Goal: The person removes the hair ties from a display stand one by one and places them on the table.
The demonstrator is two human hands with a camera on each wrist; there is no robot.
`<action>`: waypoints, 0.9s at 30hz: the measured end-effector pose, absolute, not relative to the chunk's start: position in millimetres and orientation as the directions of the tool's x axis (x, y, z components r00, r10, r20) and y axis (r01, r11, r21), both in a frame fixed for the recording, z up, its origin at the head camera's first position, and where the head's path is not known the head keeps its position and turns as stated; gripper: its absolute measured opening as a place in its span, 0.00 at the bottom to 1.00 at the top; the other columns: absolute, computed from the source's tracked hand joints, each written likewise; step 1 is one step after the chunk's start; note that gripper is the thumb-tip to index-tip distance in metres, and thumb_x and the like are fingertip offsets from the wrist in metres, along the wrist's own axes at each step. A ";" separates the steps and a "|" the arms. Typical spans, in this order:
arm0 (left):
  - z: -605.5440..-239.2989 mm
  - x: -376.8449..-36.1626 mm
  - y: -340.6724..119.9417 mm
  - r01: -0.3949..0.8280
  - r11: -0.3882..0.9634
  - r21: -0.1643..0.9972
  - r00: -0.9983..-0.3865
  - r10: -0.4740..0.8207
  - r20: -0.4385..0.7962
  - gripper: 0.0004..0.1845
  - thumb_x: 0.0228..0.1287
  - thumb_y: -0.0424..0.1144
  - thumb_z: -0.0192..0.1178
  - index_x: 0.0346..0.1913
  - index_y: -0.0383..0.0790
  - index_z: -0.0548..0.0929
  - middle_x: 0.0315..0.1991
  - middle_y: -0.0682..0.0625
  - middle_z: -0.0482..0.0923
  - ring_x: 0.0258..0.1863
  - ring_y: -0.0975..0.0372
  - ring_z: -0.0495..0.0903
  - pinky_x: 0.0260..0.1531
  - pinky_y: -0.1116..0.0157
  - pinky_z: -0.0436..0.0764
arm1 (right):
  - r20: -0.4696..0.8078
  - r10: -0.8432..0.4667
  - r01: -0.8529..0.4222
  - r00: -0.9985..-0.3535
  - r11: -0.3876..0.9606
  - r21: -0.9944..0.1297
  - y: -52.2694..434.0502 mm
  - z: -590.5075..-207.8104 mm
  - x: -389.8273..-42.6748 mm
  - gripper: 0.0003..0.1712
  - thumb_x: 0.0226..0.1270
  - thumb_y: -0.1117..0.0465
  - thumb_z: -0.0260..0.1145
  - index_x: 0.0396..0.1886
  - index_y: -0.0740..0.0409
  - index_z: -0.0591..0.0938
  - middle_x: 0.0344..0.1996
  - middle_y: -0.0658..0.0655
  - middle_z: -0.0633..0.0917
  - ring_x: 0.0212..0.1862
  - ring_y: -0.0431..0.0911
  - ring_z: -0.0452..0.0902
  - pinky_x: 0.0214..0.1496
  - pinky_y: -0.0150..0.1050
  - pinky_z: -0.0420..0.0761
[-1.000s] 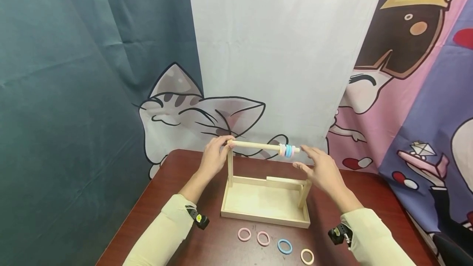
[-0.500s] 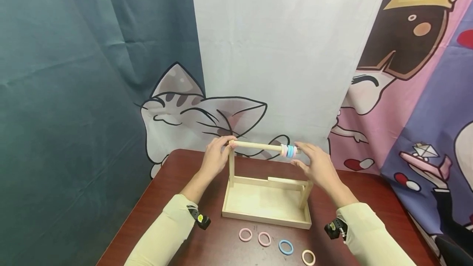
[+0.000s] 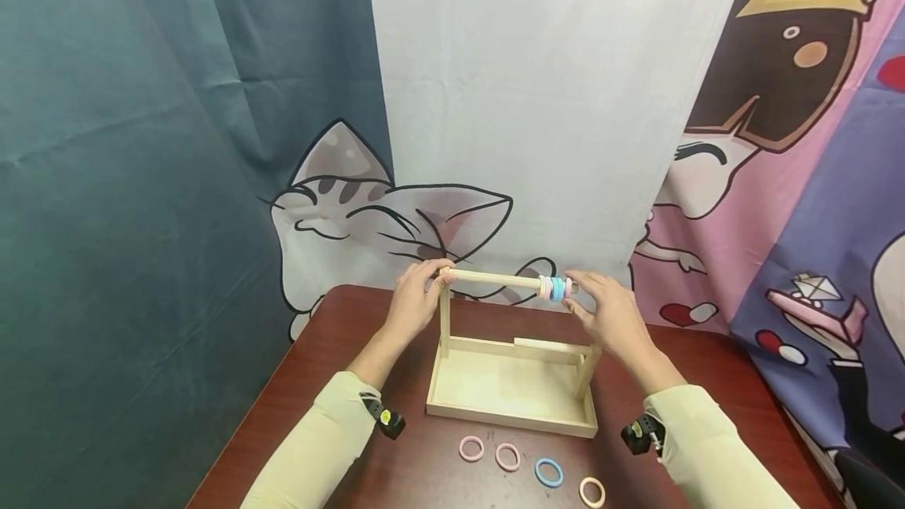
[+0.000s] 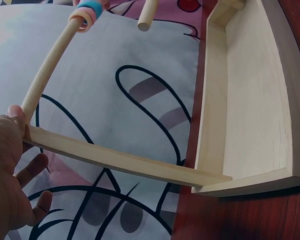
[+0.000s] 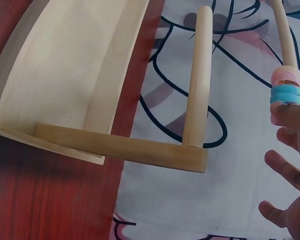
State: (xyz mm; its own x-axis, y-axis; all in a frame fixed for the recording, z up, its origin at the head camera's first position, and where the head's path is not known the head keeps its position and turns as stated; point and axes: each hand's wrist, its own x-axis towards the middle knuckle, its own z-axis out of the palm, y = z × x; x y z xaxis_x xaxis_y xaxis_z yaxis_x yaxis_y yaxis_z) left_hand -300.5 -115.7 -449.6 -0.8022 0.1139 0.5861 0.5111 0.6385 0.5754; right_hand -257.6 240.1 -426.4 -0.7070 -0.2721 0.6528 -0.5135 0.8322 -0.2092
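1. I have the left hand (image 3: 413, 301) pinching the end of the upper rod (image 3: 495, 279), right where it meets the top of the left post (image 3: 444, 320); its other fingers are spread apart.
2. Across from it, my right hand (image 3: 613, 316) has thumb and finger closed on the end pink ring (image 3: 569, 288), at the rod's free end. On the right wrist view I see the lower fingers standing off, touching nothing.
3. Just inward, the same rod carries blue rings (image 3: 557, 289), then another pink ring and a cream ring (image 3: 542, 287), packed close together.
4. Below sits the wooden tray (image 3: 509, 418); I can see its pale floor inside low walls, with the left post and the right post (image 3: 585, 374) rising at its two ends.
5. From the right post a lower rod (image 3: 550, 346) runs leftward, its far tip free.
6. Outside the tray, nearer me, four rings lie flat on the table (image 3: 353, 352), apart in a slanting row: two pink, one blue (image 3: 536, 473), one cream.
7. Behind hangs a printed cloth (image 3: 551, 100).
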 end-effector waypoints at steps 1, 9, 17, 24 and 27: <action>-449.5 -300.5 -115.6 0.513 0.640 0.572 -0.799 0.114 0.590 0.16 0.76 0.49 0.68 0.60 0.51 0.90 0.48 0.50 0.93 0.40 0.55 0.79 0.45 0.54 0.74 | 0.651 -0.267 -0.509 -0.711 0.834 -0.213 240.7 -425.9 -257.2 0.29 0.62 0.65 0.85 0.64 0.59 0.89 0.55 0.64 0.92 0.51 0.64 0.89 0.50 0.66 0.86; -448.6 -300.0 -115.1 0.522 0.638 0.567 -0.792 0.115 0.600 0.15 0.75 0.48 0.68 0.59 0.50 0.91 0.48 0.50 0.93 0.40 0.53 0.79 0.44 0.54 0.74 | 0.636 -0.241 -0.484 -0.733 0.842 -0.238 245.5 -424.3 -251.6 0.29 0.63 0.67 0.83 0.65 0.59 0.88 0.56 0.65 0.92 0.54 0.65 0.89 0.52 0.68 0.86; -447.1 -299.3 -114.5 0.517 0.638 0.570 -0.797 0.115 0.594 0.17 0.73 0.47 0.69 0.60 0.47 0.91 0.50 0.49 0.93 0.41 0.52 0.80 0.47 0.50 0.76 | 0.669 -0.228 -0.494 -0.707 0.836 -0.238 250.4 -424.0 -249.3 0.28 0.61 0.69 0.83 0.62 0.61 0.89 0.52 0.65 0.93 0.51 0.64 0.90 0.51 0.65 0.87; -447.0 -299.0 -114.9 0.506 0.635 0.584 -0.809 0.112 0.578 0.16 0.74 0.49 0.69 0.60 0.51 0.91 0.50 0.49 0.93 0.43 0.51 0.81 0.51 0.46 0.77 | 0.681 -0.212 -0.477 -0.701 0.849 -0.227 258.9 -424.9 -245.6 0.27 0.61 0.69 0.83 0.62 0.60 0.89 0.48 0.62 0.93 0.45 0.59 0.91 0.42 0.61 0.84; -447.4 -298.5 -114.9 0.504 0.638 0.583 -0.809 0.112 0.577 0.17 0.74 0.50 0.68 0.60 0.51 0.91 0.50 0.49 0.93 0.43 0.51 0.81 0.51 0.46 0.77 | 0.686 -0.214 -0.477 -0.696 0.852 -0.218 262.9 -426.8 -242.5 0.27 0.61 0.68 0.83 0.61 0.60 0.89 0.44 0.61 0.92 0.41 0.57 0.88 0.38 0.58 0.82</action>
